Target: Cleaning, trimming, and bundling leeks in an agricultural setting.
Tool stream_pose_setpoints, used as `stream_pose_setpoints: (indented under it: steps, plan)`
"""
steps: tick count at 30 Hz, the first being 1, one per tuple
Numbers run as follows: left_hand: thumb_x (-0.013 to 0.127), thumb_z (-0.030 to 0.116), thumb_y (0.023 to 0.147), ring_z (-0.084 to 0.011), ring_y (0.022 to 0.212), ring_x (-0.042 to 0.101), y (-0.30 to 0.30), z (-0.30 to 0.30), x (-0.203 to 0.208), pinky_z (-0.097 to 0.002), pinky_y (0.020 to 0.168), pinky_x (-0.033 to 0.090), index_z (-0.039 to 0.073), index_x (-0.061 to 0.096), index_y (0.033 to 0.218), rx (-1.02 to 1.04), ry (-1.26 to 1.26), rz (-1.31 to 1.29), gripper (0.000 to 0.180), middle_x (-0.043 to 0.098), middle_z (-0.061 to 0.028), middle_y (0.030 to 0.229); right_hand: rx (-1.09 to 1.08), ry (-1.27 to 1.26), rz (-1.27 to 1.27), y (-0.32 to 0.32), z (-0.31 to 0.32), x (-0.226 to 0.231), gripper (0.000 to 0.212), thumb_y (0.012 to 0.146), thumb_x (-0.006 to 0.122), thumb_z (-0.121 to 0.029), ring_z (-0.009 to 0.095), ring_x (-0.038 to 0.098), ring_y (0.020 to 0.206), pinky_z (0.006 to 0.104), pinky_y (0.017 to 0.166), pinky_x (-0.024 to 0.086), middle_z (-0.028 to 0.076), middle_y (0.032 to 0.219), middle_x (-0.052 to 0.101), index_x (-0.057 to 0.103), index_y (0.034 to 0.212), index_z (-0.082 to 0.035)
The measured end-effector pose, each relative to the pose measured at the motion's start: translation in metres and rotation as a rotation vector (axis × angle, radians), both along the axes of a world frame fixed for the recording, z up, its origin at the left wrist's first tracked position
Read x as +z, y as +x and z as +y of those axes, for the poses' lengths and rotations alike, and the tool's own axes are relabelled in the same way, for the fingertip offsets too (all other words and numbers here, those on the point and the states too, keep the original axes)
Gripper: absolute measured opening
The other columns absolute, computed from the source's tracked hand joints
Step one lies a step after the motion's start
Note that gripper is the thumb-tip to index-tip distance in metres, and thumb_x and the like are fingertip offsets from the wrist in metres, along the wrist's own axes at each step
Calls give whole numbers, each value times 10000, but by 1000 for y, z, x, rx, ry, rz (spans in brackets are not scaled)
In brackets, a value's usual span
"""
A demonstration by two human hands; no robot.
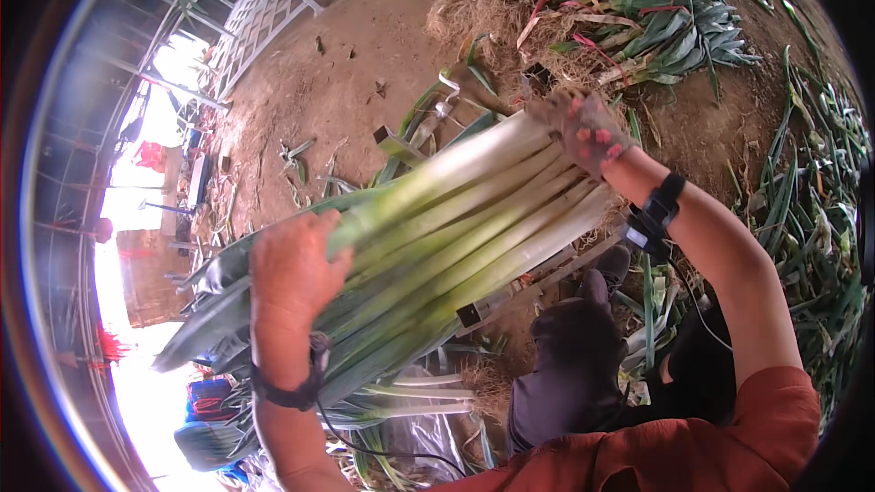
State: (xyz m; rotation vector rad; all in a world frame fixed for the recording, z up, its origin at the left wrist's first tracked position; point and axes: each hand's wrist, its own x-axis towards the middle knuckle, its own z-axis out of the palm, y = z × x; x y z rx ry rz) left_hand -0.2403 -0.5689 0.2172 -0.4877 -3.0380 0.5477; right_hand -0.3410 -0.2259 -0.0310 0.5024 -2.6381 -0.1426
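Several long leeks [456, 228] lie side by side across a low metal frame [510, 301], white root ends to the upper right and green leaves to the lower left. My left hand [296, 264] is closed round the green part of the farthest leek [456, 164], thumb over its side. My right hand [588, 132], in a dirty patterned glove, is closed at the white root end of that same leek. Motion blurs this leek and the glove, and the right fingertips are partly hidden. Both wrists carry dark straps with a cable.
Tied leek bundles [629, 14] with roots lie on the soil floor at the back right. Loose leaves [811, 200] heap along the right. More leeks [419, 401] lie by plastic sheeting below the frame. A white lattice rack [264, 18] stands far left; my leg [570, 346] is beside the frame.
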Motion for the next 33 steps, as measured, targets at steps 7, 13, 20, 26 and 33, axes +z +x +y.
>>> stream_pose_setpoints:
  steps: [7, 13, 20, 26, 33]
  plan:
    - [664, 257, 694, -282, 876, 579, -51, -27, 0, -412, 811, 443, 125, 617, 1029, -56, -70, 79, 363, 618, -106, 890, -89, -185, -367, -30, -55, 79, 291, 856, 401, -167, 255, 609, 893, 370, 802, 427, 64, 975, 611, 529, 1116, -191]
    - [672, 327, 703, -330, 820, 606, -89, -54, -63, -407, 739, 473, 112, 630, 1018, 81, 72, -149, 384, 641, -151, 894, -72, 163, -325, -51, -68, 27, 252, 835, 423, -201, 230, 614, 885, 346, 759, 414, 29, 934, 635, 570, 1040, -199]
    - [712, 353, 668, -282, 735, 615, -144, -62, -71, -352, 703, 462, 59, 677, 892, 116, 237, -582, 371, 642, -169, 768, -78, 165, -317, -70, -77, -5, 236, 824, 439, -209, 188, 578, 900, 375, 800, 385, -1, 872, 620, 572, 1019, -209]
    - [702, 417, 676, -154, 733, 594, -172, -67, -87, -305, 716, 457, 29, 678, 923, 298, 393, -874, 460, 655, -94, 767, 65, -150, -99, -42, -83, -25, 313, 835, 478, -235, 206, 537, 974, 418, 888, 350, 54, 989, 566, 513, 1136, -158]
    - [699, 395, 712, -137, 820, 573, -189, -83, -110, -276, 790, 431, 4, 666, 979, 404, 552, -1081, 474, 655, -79, 873, 190, -576, -345, -28, -131, -7, 355, 827, 518, -355, 268, 546, 1016, 467, 960, 311, 128, 1016, 569, 541, 1112, -143]
